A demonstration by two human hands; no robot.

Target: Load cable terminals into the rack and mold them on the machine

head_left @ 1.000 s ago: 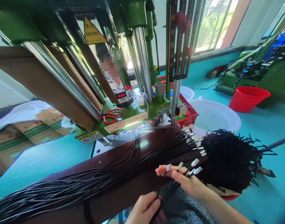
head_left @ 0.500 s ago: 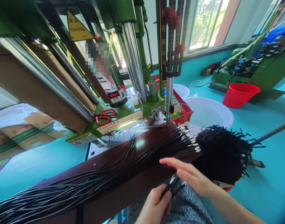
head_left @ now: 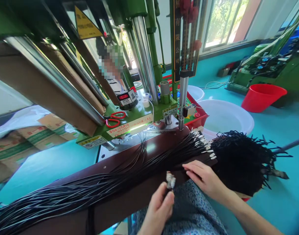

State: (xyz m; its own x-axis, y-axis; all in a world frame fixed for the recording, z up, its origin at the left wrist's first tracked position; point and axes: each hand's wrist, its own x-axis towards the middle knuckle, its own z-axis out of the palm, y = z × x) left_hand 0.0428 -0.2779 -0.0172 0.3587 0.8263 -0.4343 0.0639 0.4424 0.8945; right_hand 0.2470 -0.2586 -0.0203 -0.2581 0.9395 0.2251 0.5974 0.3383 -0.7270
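My left hand [head_left: 161,204] is closed around a small bunch of cable ends [head_left: 171,180], whose pale metallic tips stick up above the thumb. The tips are slightly blurred. To its right, my right hand [head_left: 205,179] has its fingers stretched forward, with the fingertips beside the black cables on the board; whether they touch one is unclear. A long bundle of black cables [head_left: 73,192] lies across the dark brown board [head_left: 129,202]. White-tipped ends [head_left: 204,145] of the bundle fan out at the board's right end.
A green press machine [head_left: 137,120] stands behind the board, with red-handled scissors [head_left: 115,119] on its ledge. Right of the board is a heap of black strips [head_left: 242,163]. Beyond are a white basin [head_left: 230,117], a red bucket [head_left: 262,98] and a partly hidden person [head_left: 113,80].
My left hand has risen and turned, bringing the cable tips upright over the board. My right hand has moved right, away from the held bunch. The view has shifted slightly.
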